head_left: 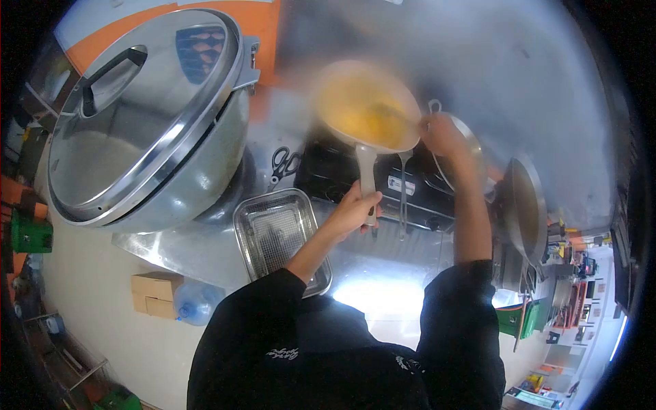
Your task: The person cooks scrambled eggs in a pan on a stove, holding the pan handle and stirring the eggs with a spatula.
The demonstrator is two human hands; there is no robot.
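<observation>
My left hand [352,210] is wrapped round the pale handle of a frying pan [326,123], which is over the black stove [321,167]. Yellow food [352,102], blurred by haze, covers the pan's inside. At the pan's right edge, my right hand [443,134] is closed on a stirring utensil [395,113] whose far end reaches into the food. Haze hides that utensil's exact shape. A long thin metal utensil [404,205] hangs down across the stove's front, right of the pan handle.
A huge lidded metal pot [157,137] fills the left. Black scissors [283,166] and a wire-mesh tray [273,236] lie left of the stove. A round metal vessel [471,140] and a wok [526,208] stand right. A cardboard box [154,294] and water bottle [198,304] are below.
</observation>
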